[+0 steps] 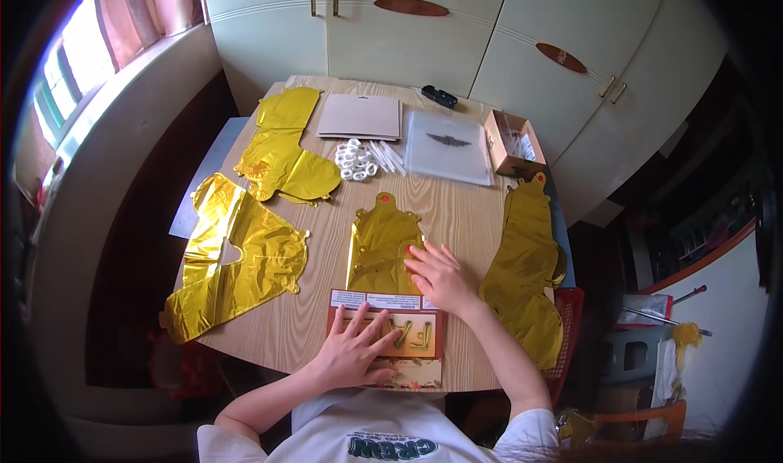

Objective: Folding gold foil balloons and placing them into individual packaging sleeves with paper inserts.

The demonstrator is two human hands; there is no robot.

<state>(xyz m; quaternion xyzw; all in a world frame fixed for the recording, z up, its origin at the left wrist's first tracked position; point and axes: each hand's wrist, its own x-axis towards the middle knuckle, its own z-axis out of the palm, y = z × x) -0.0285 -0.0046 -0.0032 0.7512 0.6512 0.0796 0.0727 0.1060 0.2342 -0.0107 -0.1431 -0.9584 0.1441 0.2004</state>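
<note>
My left hand (356, 347) lies flat with its fingers spread on a printed cardboard card (418, 339) in orange, red and cream at the near edge of the table. Just beyond the card is a flattened gold foil balloon (380, 247) with small tabs and a red dot at its top. The card's far edge meets or overlaps the balloon's near end. My right hand (444, 278) rests palm down over the balloon's right side, fingers stretched out, close to a second red dot. Neither hand grips anything.
More flat gold foil balloons lie at far left (281, 149), near left (245, 255) and right (526, 271). Across the wooden table (444, 210) are grey-brown card sheets (359, 116), white rings (356, 161), white sticks (387, 156), clear plastic bags (449, 157), a wooden box (503, 150) and a black object (439, 97).
</note>
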